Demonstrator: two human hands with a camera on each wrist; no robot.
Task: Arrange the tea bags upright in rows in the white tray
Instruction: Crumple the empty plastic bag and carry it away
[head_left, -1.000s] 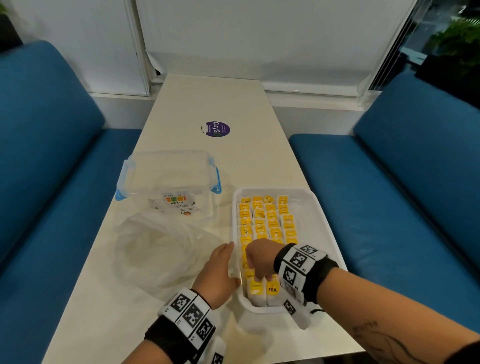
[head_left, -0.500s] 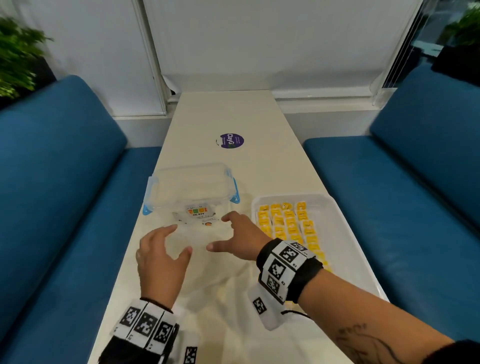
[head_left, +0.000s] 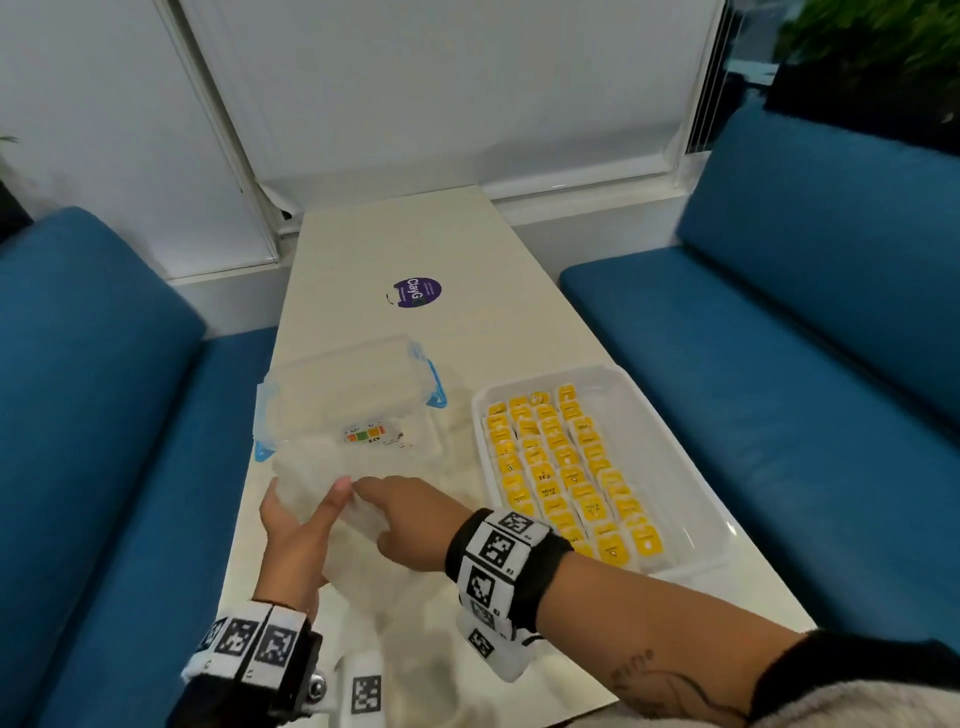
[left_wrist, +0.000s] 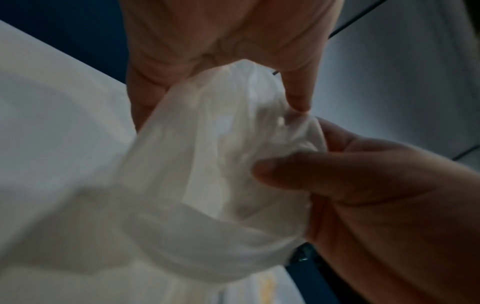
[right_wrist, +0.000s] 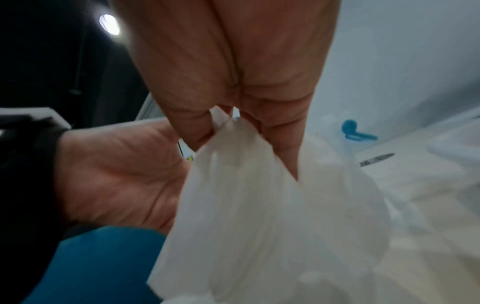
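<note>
Tea bags (head_left: 566, 473), yellow-topped w/ white sides, stand upright in approx. four rows inside the white tray (head_left: 691, 447). Rows fill the tray's left & middle part; a bare strip of tray floor shows along its right wall. A few bags show print, e.g. "TEA". Tray sits on the desk (head_left: 467, 244), at the desk's right edge.

Left of the tray, just beside it: a clear plastic box (head_left: 348, 400) w/ blue clip latches, a coloured label on its near wall. Can't tell if anything is in it; looks see-through & bare.

Nearer than the box, left of the tray: a thin translucent plastic bag (head_left: 332, 488), crumpled, lifted partly off the desk, the rest trailing over the desk surface toward the person. Contents of the bag: can't tell, only a faint yellowish tint low down in the left wrist view.

Both hands are on the bag, none on the tray. Left hand (head_left: 296, 540) has fingers curled under the bag w/ thumb on top, gripping a bunch of film (left_wrist: 233, 154). Right hand (head_left: 415, 525) pinches the film's edge between fingertips (right_wrist: 197, 131), bag (right_wrist: 259, 216) hanging below them. The two hands are close together, nearly touching at the film.

Farther than the tray, mid-desk: a round purple sticker (head_left: 417, 292). Blue sofa seats (head_left: 779, 338) flank the desk on both sides.
</note>
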